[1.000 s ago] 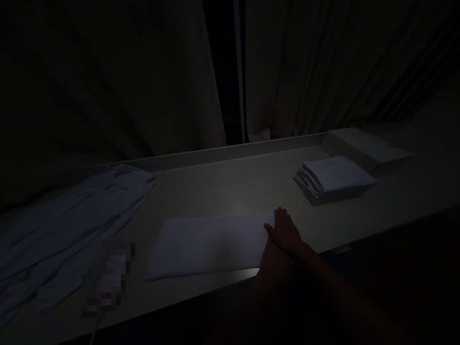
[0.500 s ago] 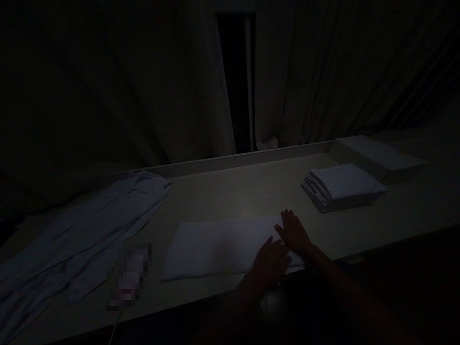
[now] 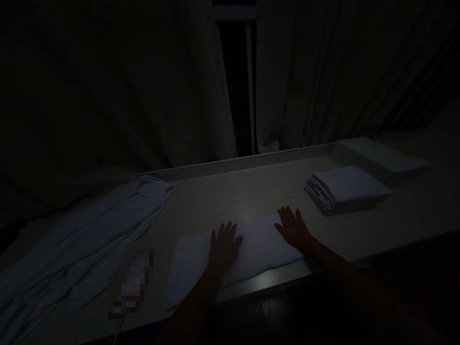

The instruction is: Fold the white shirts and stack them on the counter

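Dim light. We note the left hand (image 3: pixel 223 249) and right hand (image 3: pixel 293 230) palm-down, fingers spread, on a folded white cloth (image 3: pixel 257 249) — it lies flat along the table's (image 3: pixel 223 196) near edge. Folded stack (image 3: pixel 352 184) beyond, rightward; rumpled fabric (image 3: pixel 108 225) to the left.

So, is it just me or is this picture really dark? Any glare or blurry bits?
Head view: very dim, the curtains nearly lost in shadow; head view: pale glare on the table just in front of the white cloth; head view: left hand and right hand dark, fine detail lost; head view: a pixelated patch hides whatever is there.
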Available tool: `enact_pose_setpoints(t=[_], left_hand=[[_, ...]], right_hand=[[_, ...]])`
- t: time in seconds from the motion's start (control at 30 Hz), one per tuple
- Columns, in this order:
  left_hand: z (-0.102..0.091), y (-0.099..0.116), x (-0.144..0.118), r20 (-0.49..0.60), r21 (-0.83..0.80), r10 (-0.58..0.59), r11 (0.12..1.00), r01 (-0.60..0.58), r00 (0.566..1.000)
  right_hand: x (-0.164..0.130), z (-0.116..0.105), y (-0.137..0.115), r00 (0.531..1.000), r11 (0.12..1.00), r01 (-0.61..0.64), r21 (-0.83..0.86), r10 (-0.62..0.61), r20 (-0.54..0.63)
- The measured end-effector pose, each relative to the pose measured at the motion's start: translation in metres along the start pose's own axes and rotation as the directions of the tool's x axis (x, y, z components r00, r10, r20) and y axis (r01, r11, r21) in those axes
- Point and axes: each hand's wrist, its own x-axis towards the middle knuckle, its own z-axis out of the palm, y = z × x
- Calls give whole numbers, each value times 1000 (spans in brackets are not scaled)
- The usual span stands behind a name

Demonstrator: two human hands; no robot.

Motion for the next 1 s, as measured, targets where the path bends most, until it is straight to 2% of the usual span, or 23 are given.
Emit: enact_pose_setpoints(t=[0.13, 0.23, 0.33, 0.5, 0.6, 0.73, 0.8, 0.87, 0.93, 1.0], left_hand=[[-2, 1, 1, -15, -25, 11, 1000, -12, 1000], [-7, -8, 10, -24, -77, 29, 997, -30, 999], [-12, -18, 21, -33, -155, -15, 988, 10, 999], [-13, -18, 29, -78, -220, -117, 971, 97, 990], [-15, -11, 26, -120, -175, -132, 978, 110, 984], [-20, -6, 21, -166, -122, -152, 984, 133, 974], [-22, -8, 20, -185, -100, -180, 981, 164, 966], [-21, -10, 20, -175, -75, -203, 978, 193, 963], [-19, -11, 20, -141, -63, -187, 982, 180, 972], [-16, -11, 21, -115, -68, -152, 987, 145, 982]], right_hand=[[13, -15, -43, 991, 989, 133, 71, -130, -39], [24, -16, -81, 975, 961, 222, 164, -222, -19], [27, -9, -102, 979, 955, 205, 214, -203, -31], [25, -1, -106, 992, 969, 97, 227, -76, -99], [25, 0, -105, 993, 981, 1, 194, 22, -118], [24, -3, -105, 978, 979, -49, 198, 88, -192], [23, -6, -105, 980, 978, -40, 206, 79, -184], [22, -9, -105, 990, 978, 16, 210, 14, -140], [21, -11, -107, 992, 973, 81, 215, -59, -108], [22, -12, -108, 991, 973, 96, 210, -74, -109]])
